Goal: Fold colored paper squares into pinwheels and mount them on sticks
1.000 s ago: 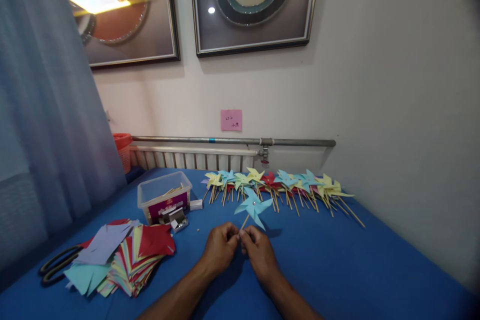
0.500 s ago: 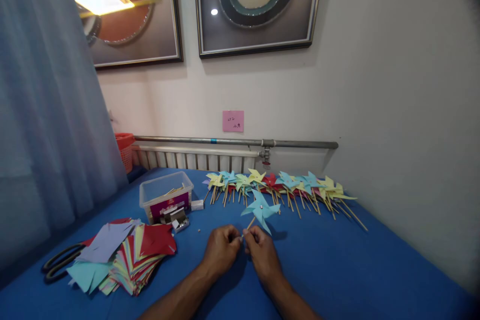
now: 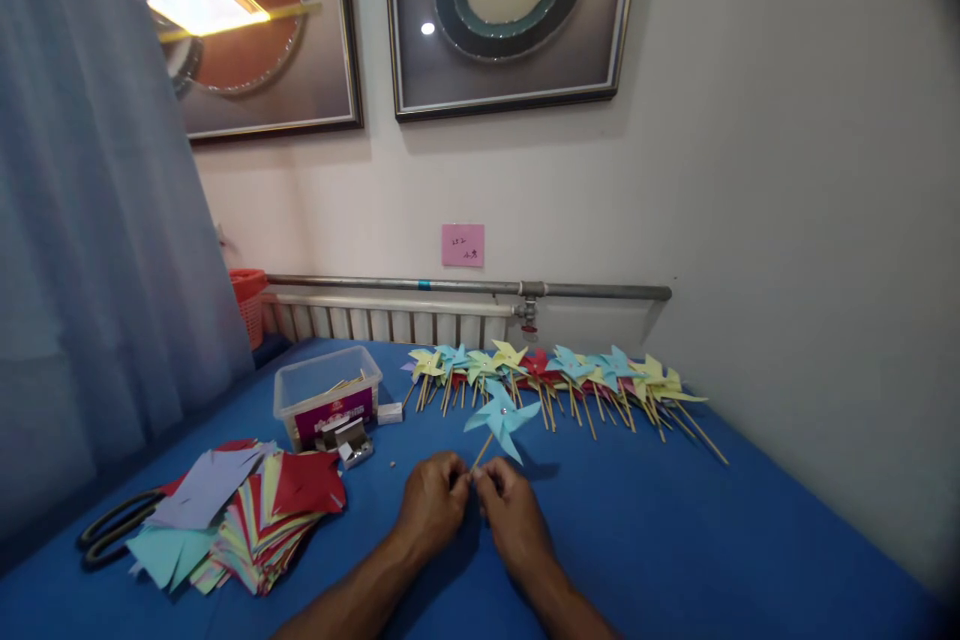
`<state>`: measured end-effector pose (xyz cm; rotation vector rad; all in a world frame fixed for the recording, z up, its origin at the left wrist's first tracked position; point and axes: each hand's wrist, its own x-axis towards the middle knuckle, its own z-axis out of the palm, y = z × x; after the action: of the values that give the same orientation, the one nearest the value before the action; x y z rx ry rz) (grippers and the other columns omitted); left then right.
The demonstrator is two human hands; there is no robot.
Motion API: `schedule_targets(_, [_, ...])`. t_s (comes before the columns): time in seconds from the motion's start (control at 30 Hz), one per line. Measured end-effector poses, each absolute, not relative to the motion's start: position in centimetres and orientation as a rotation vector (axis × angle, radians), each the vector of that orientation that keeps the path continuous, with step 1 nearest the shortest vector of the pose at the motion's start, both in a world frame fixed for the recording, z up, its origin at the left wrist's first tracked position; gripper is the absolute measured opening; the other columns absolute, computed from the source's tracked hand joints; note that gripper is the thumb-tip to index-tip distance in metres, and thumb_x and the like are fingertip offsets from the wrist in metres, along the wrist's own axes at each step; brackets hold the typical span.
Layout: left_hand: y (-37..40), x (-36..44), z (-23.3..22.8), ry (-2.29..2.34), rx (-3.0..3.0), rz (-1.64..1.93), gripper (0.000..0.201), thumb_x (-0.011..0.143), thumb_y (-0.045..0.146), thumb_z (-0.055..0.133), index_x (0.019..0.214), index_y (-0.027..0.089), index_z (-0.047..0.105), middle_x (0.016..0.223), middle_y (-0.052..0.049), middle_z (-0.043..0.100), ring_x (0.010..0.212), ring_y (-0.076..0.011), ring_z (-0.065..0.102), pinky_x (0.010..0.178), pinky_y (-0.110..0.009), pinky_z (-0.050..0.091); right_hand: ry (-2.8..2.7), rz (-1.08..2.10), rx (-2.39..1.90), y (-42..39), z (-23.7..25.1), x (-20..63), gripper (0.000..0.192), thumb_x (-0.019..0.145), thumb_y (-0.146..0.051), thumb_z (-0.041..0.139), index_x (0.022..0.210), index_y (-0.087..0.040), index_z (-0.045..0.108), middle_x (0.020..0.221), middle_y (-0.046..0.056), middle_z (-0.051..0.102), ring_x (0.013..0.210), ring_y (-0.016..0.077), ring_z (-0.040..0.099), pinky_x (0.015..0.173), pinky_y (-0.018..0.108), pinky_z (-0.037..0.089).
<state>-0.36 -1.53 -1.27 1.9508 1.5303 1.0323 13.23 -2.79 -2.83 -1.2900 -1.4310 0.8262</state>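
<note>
A light blue paper pinwheel [image 3: 503,412] is being held just above the blue surface [image 3: 675,540], in front of the person, with its head leaning away and to the right. Its thin stick [image 3: 482,452] is being pinched near the lower end by the fingertips of the left hand [image 3: 433,500] and the right hand [image 3: 514,515]; both have curled fingers, and which is bearing more weight cannot be told. By this low grip, it seems, the paper blades are being spared from pressing. Behind, a row is being formed by many pinwheels [image 3: 570,365], their sticks pointing mostly nearer, probably so that the heads are not being bent. On the left, sticks are being contained by a clear tub [image 3: 334,414], with a small open box [image 3: 354,443] placed before it. Nearer, scissors [image 3: 91,550] are being partly covered by cut papers [image 3: 259,540], perhaps being stored within reach
</note>
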Motion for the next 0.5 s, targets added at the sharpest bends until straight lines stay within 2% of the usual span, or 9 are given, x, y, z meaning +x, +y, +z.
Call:
schedule_targets(0.3, [1.4,-1.7,-2.0,1.793,1.842,0.938,0.019,0.088,0.021,0.055,0.075,0.017,0.068,0.072,-0.004,0.069,0.072,-0.0176,0.061,0.066,-0.026,0.034,-1.511,0.74,-1.313,-3.6,-2.2,12.6,0.024,0.09,-0.037,0.05,0.072,-0.023,0.057,0.061,-0.002,0.06,0.058,0.0158,0.053,0.057,0.026,0.033])
schedule_targets(0.5, [6.4,-0.7,0.8,2.019,1.747,0.934,0.019,0.089,0.024,0.056,0.083,0.016,0.072,0.085,-0.01,0.075,0.083,-0.0223,0.067,0.068,-0.027,0.039,-1.535,0.711,-1.346,-3.3,-2.8,12.2,0.02,0.09,-0.032,0.05,0.073,-0.024,0.056,0.064,-0.002,0.062,0.059,0.0149,0.053,0.057,0.026,0.031])
